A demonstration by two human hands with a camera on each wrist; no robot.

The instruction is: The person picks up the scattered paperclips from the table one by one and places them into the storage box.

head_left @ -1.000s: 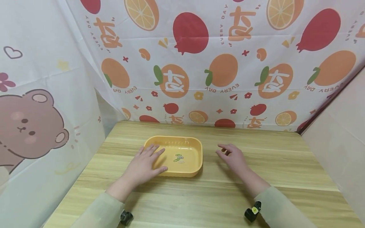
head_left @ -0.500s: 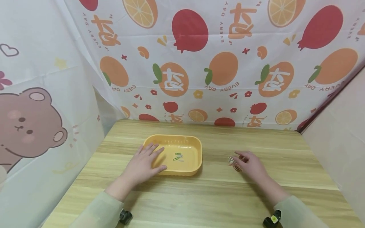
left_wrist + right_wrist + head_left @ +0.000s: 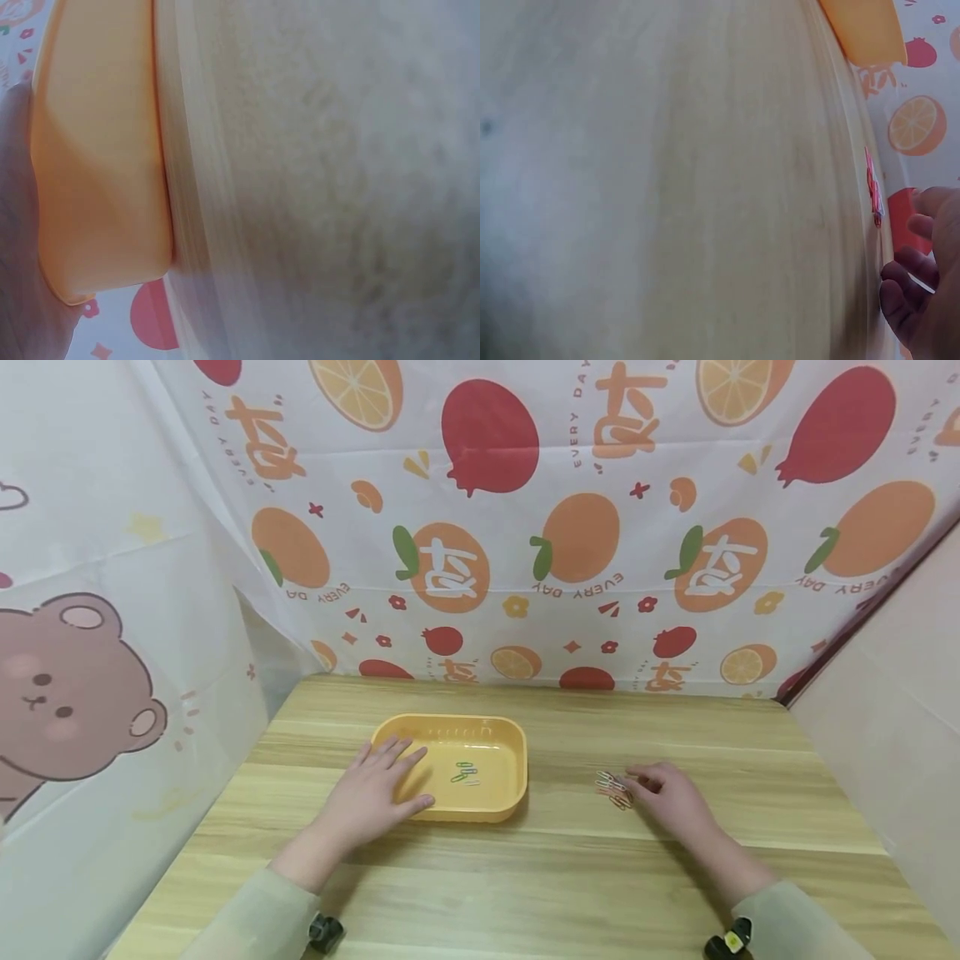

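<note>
A yellow plastic tray (image 3: 512,785) holds several small paper clips (image 3: 465,772), green and pale ones among them. My left hand (image 3: 371,793) rests over the tray's left end, fingers spread and thumb along the near rim. The left wrist view has this hand at the edge of the tray's outer wall (image 3: 101,172). To the right of the tray, a small pile of paper clips (image 3: 615,789), red and silvery, lies on the table. Beside its right edge is my right hand (image 3: 671,797). The right wrist view shows its fingers (image 3: 904,300) loosely bent, with nothing visible between them and the pile slightly apart.
The wood-grain table (image 3: 525,885) runs back to a fruit-print cloth (image 3: 510,527). Another cloth with a bear print (image 3: 75,693) hangs on the left, and a pale panel (image 3: 892,718) stands on the right. Small black cameras sit at both wrists.
My right hand has moved rightward from beside the tray to the paper clip pile, uncovering the pile. The left hand stays on the tray. The head view has shifted slightly.
</note>
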